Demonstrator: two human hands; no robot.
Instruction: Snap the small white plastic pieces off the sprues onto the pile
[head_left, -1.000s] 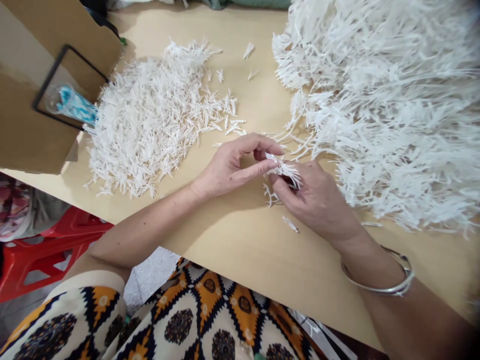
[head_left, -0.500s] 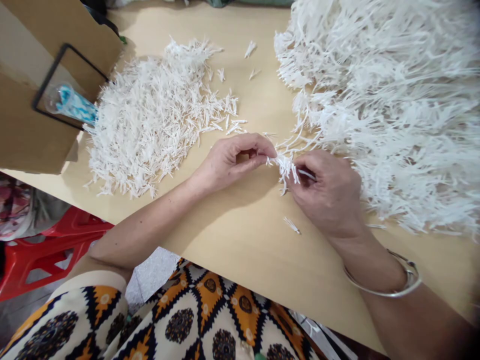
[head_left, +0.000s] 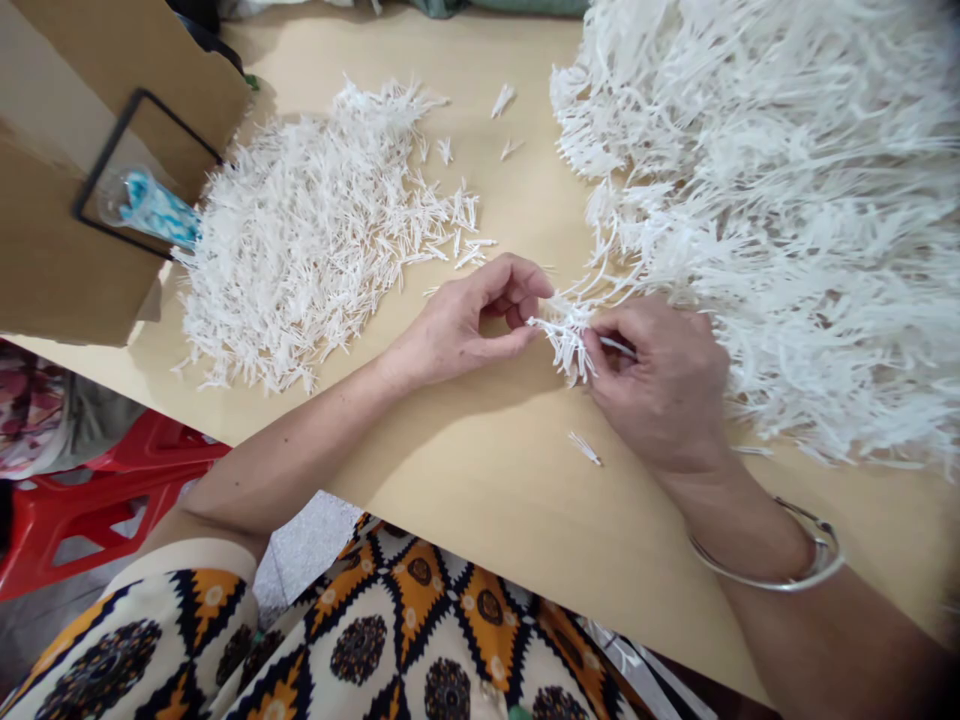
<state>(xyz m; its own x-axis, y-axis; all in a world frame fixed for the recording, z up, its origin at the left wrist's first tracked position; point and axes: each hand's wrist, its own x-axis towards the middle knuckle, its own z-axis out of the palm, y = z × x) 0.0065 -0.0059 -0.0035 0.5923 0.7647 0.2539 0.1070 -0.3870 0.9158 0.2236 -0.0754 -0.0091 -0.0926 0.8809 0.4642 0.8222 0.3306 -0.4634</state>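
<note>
My left hand pinches one end of a small bunch of white plastic strips between thumb and fingers. My right hand grips the other end of the same bunch, its fingers curled over it. Both hands hover just above the tan table, near its middle. A big heap of long white strips lies right behind my right hand. A flatter pile of short white pieces lies to the left of my left hand.
A cardboard box with a black wire frame and a blue-and-clear packet stands at the far left. One loose white piece lies near my right wrist. A red plastic stool is below the table's left edge.
My right hand turned over and rose slightly toward the big heap, its back now up. The bunch of strips shifted with it. My left hand kept its pinch in nearly the same place.
</note>
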